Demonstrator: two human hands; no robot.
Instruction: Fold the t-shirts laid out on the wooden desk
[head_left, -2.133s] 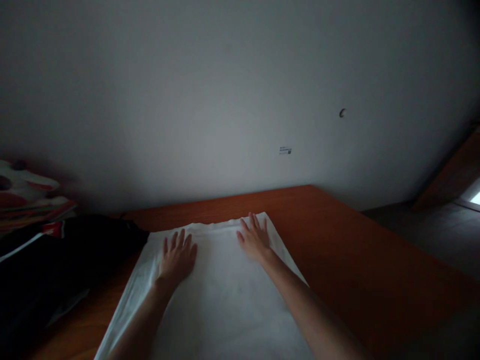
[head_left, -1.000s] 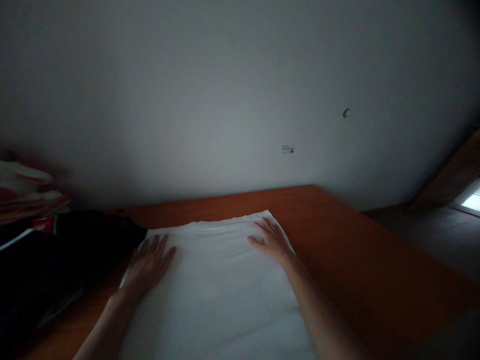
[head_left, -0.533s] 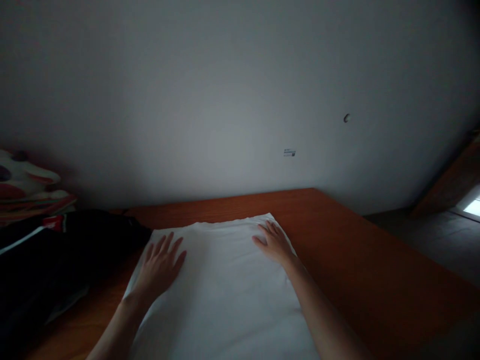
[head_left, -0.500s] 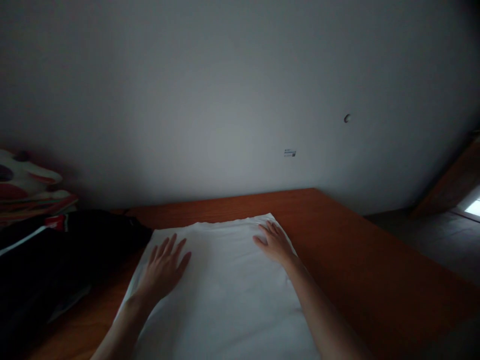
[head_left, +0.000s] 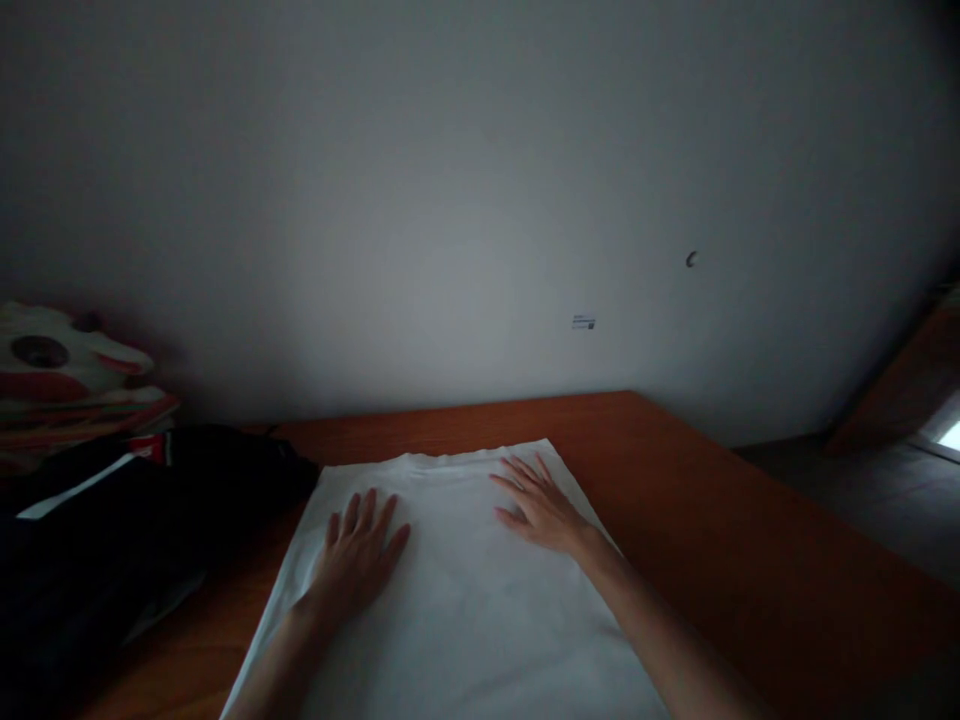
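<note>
A white cloth (head_left: 465,590), which looks like a garment, lies spread on the brown wooden table (head_left: 720,560). Its far edge is slightly wavy, and its near part runs out of the picture at the bottom. Flat on its left side rests my left hand (head_left: 358,555), fingers stretched and spread. My right hand (head_left: 541,508) lies open on the far right part of the cloth, close to its right edge, with its fingers fanned out. Neither hand grips anything.
Dark clothing (head_left: 187,500) with a red and white trim is heaped on the table at the left. Behind it sits a white and red figure (head_left: 75,360) with a large dark eye. A pale wall (head_left: 420,220) with a small label (head_left: 583,322) rises behind the table.
My right hand has shifted slightly left and nearer on the cloth, its fingers more spread. My left hand sits a little nearer and further right. The view has tilted and turned slightly.
</note>
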